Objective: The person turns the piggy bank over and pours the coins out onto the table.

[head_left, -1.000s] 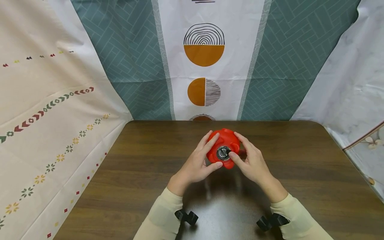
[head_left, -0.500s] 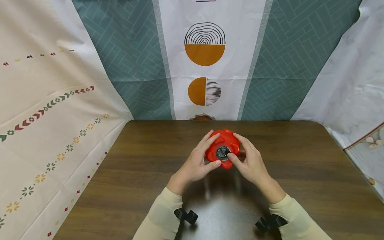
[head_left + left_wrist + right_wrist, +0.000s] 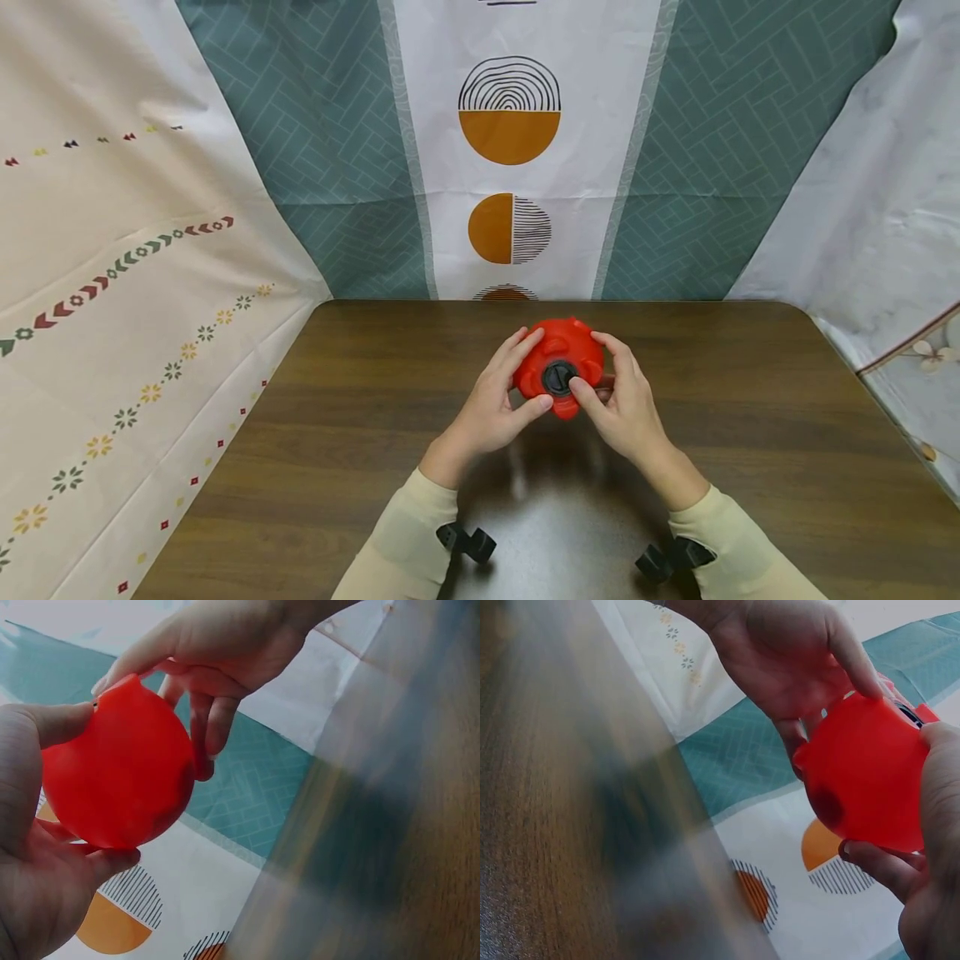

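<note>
We grip the red toy (image 3: 572,348) above the table (image 3: 300,467), left hand (image 3: 491,408) curled round its left side, right hand (image 3: 632,408) round its right, presumably steadying it so the black cap (image 3: 556,377) faces us.

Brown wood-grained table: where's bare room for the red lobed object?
Free: table left, between cream patterned cloth and left cream sleeve; table right, between right cream sleeve and white cloth. Crowded: centre, where left hand and right hand hold red lobed object.
</note>
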A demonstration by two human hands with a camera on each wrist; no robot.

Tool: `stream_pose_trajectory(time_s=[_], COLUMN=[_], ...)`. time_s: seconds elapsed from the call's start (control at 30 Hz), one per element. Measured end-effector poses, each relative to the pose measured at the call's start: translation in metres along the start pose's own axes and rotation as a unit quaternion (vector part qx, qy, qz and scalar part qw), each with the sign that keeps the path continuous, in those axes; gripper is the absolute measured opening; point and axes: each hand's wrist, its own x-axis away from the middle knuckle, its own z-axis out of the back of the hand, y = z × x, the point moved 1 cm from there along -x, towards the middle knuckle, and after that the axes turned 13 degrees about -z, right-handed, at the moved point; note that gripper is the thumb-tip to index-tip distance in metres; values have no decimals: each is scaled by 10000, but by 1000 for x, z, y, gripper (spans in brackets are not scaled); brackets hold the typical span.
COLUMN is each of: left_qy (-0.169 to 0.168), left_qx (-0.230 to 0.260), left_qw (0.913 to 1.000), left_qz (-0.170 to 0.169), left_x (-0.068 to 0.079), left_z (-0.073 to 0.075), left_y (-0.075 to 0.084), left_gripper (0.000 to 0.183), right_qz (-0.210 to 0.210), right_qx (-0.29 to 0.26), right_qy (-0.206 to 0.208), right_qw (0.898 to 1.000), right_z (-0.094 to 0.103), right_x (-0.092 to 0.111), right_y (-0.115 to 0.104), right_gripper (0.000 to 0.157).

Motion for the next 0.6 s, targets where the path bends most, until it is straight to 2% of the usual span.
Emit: stream_pose_trajectory(time_s=[0.13, 0.3, 0.5, 0.6], left_qy=[9, -43, -132, -137], left_qx=[-55, -346, -799, -867], left_qw=[10000, 9994, 9966, 9960], left_qz=[-82, 25, -125, -191], left_x=[-1, -1, -3, -3], left_z=[-1, -2, -3, -3], left_y=[1, 2, 2, 2], left_gripper=[77, 88, 109, 108], right_qz=[-78, -250, -350, -364], right_qx=[-83, -81, -73, -92], right_qy=[96, 78, 58, 23], right_qw=[9999, 9996, 9993, 9993], right_z=[1, 5, -3, -5], right_x=[2, 8, 6, 5], right_y=[-17, -43, -18, -7], right_gripper=[67, 63, 68, 70])
